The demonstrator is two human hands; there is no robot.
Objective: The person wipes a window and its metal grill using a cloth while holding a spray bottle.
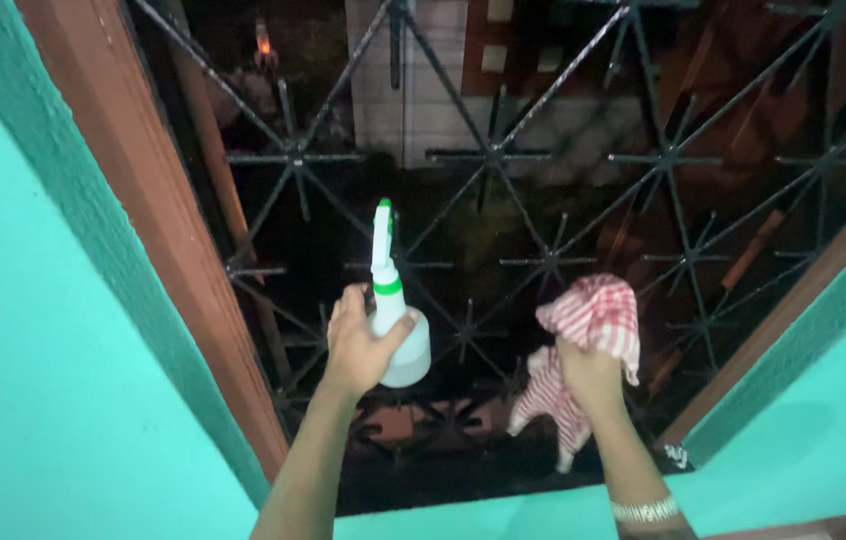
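Note:
My left hand [358, 345] grips a white spray bottle [395, 305] with a green collar and green tip, its nozzle pointing up toward the window grille [553, 260]. My right hand [588, 375] is shut on a red-and-white checked cloth [593, 320], bunched over the fingers and pressed near the grille's lower bars, with a tail hanging down below the hand. A silver bracelet [645, 511] circles my right wrist. The two hands are apart, roughly side by side in front of the grille.
A black metal grille of star-shaped bars fills the window opening. A brown wooden frame [158, 220] borders it on the left and right. Turquoise walls [33, 350] flank the frame and a turquoise sill [483, 520] runs below. Dark buildings lie beyond.

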